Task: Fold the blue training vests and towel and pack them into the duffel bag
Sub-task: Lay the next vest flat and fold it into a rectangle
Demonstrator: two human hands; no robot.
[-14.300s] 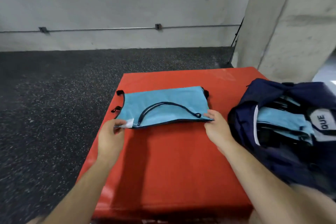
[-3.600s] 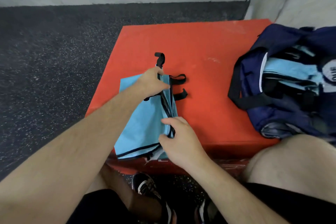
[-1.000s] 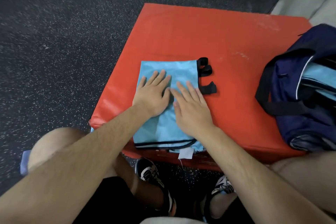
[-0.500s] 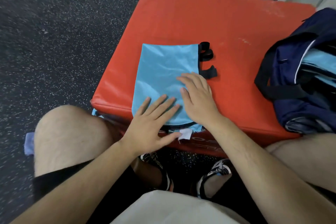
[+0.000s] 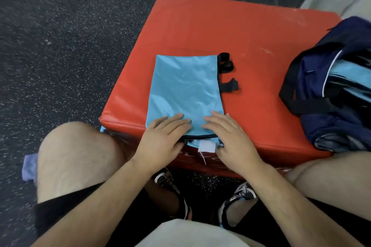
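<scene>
A light-blue training vest point(image 5: 184, 90), folded into a narrow upright rectangle, lies on the red padded block point(image 5: 241, 32). Its black straps point(image 5: 227, 74) stick out on the right, and a white label point(image 5: 206, 147) hangs over the block's near edge. My left hand point(image 5: 162, 136) and my right hand point(image 5: 230, 136) lie flat with straight fingers on the vest's near end, side by side. The navy duffel bag point(image 5: 329, 94) stands open at the right of the block, with folded light-blue fabric point(image 5: 353, 78) inside.
Dark speckled rubber floor point(image 5: 60, 46) surrounds the block. A bluish-purple cloth point(image 5: 30, 166) lies on the floor behind my left knee. My knees and shoes are below the block's front edge. A grey wall runs along the back right.
Both hands have slid down the vest from its middle to its near end, pressing it flat. The vest and the bag stay where they were.
</scene>
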